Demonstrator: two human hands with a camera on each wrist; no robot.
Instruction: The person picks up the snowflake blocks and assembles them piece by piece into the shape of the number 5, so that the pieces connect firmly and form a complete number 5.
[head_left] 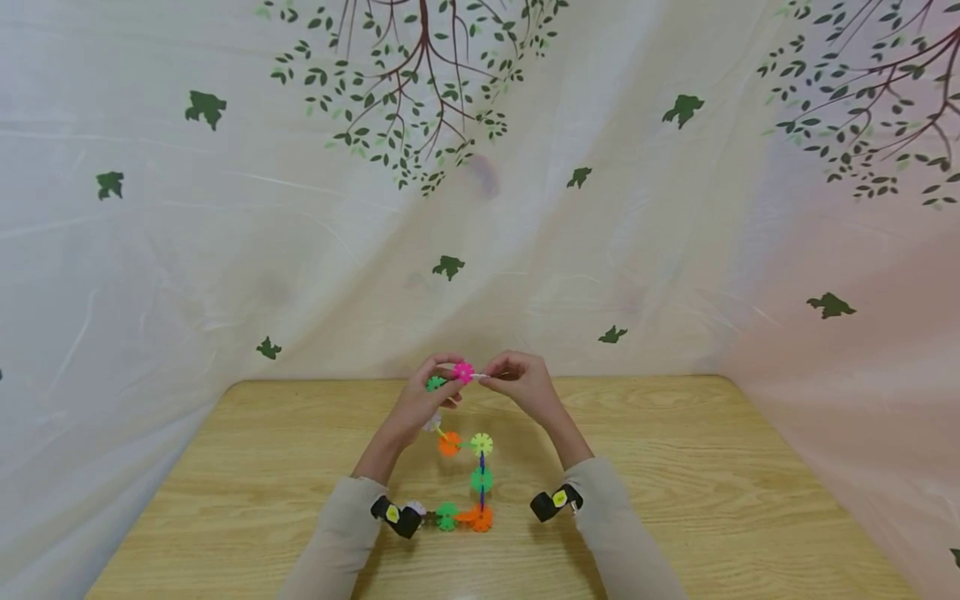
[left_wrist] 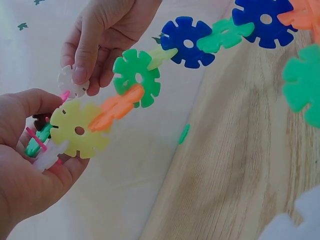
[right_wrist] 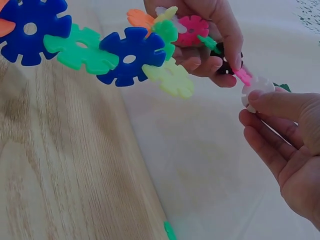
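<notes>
Above the far edge of the table, both hands meet at the end of a chain of notched plastic snowflake discs. My left hand (head_left: 417, 398) holds the chain's end, its fingers around several discs, with a black disc (right_wrist: 229, 64) and a pink disc (head_left: 463, 372) near the fingertips. With thumb and fingers, my right hand (head_left: 528, 387) pinches a white disc (right_wrist: 263, 88), which meets the pink one edge-on. In the left wrist view, a yellow disc (left_wrist: 64, 120) lies against the left fingers, and orange, green and blue discs (left_wrist: 176, 41) trail from it toward the upper right.
The chain runs down over the wooden table (head_left: 645, 467), past a yellow-green disc (head_left: 477, 437) to an orange disc (head_left: 483, 525) and a green disc (head_left: 446, 523) by the left wrist. Behind the table hangs a pale cloth (head_left: 360, 275) printed with leaves.
</notes>
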